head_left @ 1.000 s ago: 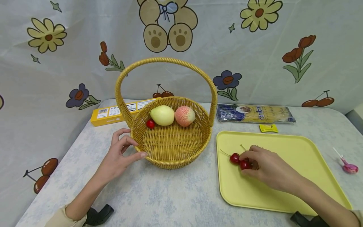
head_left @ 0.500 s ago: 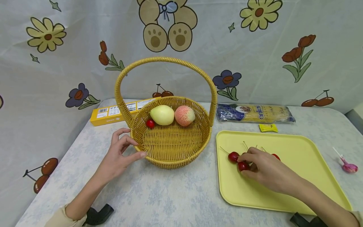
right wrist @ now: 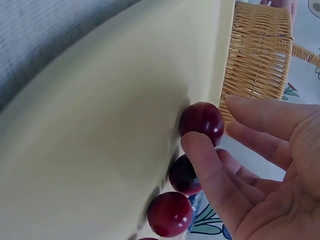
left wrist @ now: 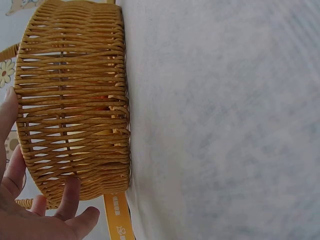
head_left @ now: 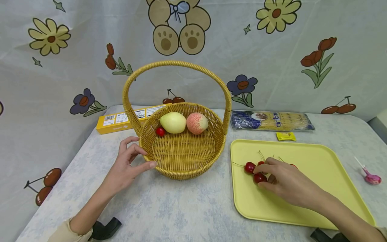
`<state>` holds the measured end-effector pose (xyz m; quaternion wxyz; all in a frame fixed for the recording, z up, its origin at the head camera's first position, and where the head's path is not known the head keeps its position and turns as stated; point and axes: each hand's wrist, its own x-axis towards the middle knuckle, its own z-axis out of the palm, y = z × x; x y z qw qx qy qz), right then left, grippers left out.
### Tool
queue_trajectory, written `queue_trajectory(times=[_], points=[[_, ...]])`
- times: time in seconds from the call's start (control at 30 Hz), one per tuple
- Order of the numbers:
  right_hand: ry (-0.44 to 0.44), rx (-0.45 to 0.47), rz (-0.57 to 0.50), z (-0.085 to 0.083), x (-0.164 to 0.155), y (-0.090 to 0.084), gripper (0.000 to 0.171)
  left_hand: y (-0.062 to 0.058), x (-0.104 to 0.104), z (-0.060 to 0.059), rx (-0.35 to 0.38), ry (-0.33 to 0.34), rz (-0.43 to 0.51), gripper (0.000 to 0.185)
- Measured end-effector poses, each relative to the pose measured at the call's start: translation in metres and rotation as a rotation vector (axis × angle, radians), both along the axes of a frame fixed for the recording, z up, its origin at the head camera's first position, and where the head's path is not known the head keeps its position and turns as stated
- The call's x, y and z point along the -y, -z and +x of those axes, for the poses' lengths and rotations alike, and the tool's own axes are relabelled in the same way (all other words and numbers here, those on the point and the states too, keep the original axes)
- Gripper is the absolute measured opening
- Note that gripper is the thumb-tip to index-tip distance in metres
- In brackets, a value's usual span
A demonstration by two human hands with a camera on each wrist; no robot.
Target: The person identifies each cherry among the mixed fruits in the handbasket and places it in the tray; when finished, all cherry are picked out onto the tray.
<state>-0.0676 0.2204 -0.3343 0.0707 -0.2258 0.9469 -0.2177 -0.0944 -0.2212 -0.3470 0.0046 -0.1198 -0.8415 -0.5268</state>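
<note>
My left hand (head_left: 125, 169) holds the rim of a wicker basket (head_left: 182, 175) at its left front, thumb and fingertips at the edge. In the left wrist view, fingers (left wrist: 71, 192) lie against the woven outer wall. Inside the basket are a pale yellow pear (head_left: 173, 122), a peach (head_left: 197, 123) and a small red cherry (head_left: 160, 131). Over a yellow tray (head_left: 257, 210), my right hand (head_left: 285, 179) pinches a dark red cherry (right wrist: 204, 120) between thumb and index finger, low over the tray. Another stemmed cherry (head_left: 249, 167) lies beside it; more cherries are partly hidden behind the hand.
Behind the tray lie a clear packet of noodles (head_left: 272, 121) and a small yellow wrapped candy (head_left: 286, 136). A pink lollipop (head_left: 372, 178) is right of the tray. A long yellow box (head_left: 116, 128) lies behind the basket's left side. A printed cloth (head_left: 211, 50) hangs at the back.
My right hand has shifted slightly toward me over the tray, and the cherry at its fingertips has moved a little. More cherries show around the hand. My left hand and the basket stay in place.
</note>
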Motion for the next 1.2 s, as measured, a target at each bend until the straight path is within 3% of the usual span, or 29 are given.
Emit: queue_trajectory(times=[0.33, 0.7, 0.93, 1.2], points=[[-0.016, -0.102, -0.044, 0.001, 0.001, -0.008, 0.023, 0.0, 0.0, 0.0, -0.009, 0.004, 0.002, 0.028], [-0.063, -0.204, -0.135, -0.005, 0.018, -0.029, 0.019, -0.002, 0.0, 0.0, 0.002, -0.002, 0.001, 0.028], [-0.151, -0.181, -0.169, -0.015, 0.04, -0.048, 0.018, -0.001, 0.0, 0.0, 0.014, -0.002, 0.016, 0.028], [-0.303, -0.23, -0.118, -0.043, 0.08, -0.064, 0.028, -0.002, 0.0, 0.0, 0.007, -0.004, 0.006, 0.028]])
